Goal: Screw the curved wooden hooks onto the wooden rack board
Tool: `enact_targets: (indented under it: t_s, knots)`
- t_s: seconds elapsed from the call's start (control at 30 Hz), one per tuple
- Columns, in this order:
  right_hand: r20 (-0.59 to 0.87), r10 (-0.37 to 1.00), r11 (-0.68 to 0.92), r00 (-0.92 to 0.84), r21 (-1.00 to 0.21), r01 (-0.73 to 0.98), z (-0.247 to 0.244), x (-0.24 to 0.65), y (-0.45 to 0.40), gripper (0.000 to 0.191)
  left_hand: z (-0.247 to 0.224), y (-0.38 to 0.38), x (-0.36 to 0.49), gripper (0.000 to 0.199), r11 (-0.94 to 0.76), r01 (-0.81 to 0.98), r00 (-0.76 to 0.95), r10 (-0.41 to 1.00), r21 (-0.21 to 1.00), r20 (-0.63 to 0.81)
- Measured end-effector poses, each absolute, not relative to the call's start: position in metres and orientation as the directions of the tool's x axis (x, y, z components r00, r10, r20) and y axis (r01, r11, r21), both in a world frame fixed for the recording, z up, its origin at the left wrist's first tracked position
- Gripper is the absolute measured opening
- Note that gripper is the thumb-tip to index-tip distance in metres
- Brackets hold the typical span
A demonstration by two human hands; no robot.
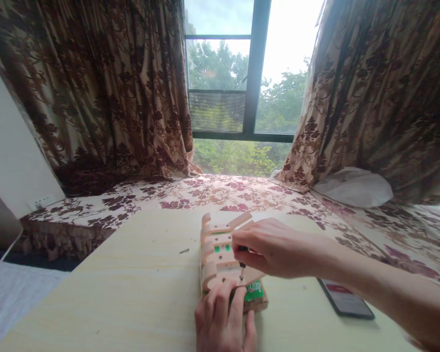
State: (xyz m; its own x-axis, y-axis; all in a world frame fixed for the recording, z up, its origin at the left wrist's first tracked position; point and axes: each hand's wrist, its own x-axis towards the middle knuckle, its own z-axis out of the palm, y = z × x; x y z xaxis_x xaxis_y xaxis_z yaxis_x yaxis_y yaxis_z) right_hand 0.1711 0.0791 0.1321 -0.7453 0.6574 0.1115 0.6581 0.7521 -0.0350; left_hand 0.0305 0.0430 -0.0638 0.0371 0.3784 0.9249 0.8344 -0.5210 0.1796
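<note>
On the table in front of me lies a pale wooden assembly (220, 264) of curved slats with dark screw holes. It rests on a box with a green printed label (254, 290). My right hand (258, 244) is closed around the dark handle of a screwdriver (242, 265). The shaft points down, its tip at the near right part of the wood. My left hand (223, 318) grips the near end of the assembly, its fingertips pressed on the wood close to the screwdriver tip. The right hand hides part of the far right slats.
A phone (346, 298) with a lit screen lies on the pale table (132, 283), right of the assembly. A small dark bit (184, 251) lies to the left. Behind the table are a floral-covered ledge (220, 192), a white plastic bag (354, 187), curtains and a window.
</note>
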Motion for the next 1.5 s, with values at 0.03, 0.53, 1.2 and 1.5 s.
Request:
enact_targets:
  t_s: [0.03,0.53,1.2,1.5]
  knots:
    - [0.142,0.701,0.709,-0.699,-0.032,0.704,0.126,0.17,0.081,0.018,-0.065,0.044,0.031,0.022,-0.521,0.835,0.038,0.371,0.174,0.928]
    - [0.099,0.653,0.757,-0.751,-0.049,0.652,0.135,0.174,0.078,0.015,-0.07,0.053,0.031,0.019,-0.486,0.861,0.01,0.305,0.147,0.952]
    - [0.081,0.74,0.673,-0.668,-0.076,0.736,0.131,0.17,0.08,0.014,-0.067,0.047,0.027,0.021,-0.523,0.844,0.075,0.336,0.12,0.939]
    - [0.084,0.797,0.604,-0.599,-0.059,0.795,0.133,0.173,0.082,0.015,-0.066,0.047,0.028,0.02,-0.508,0.847,0.043,0.364,0.159,0.931]
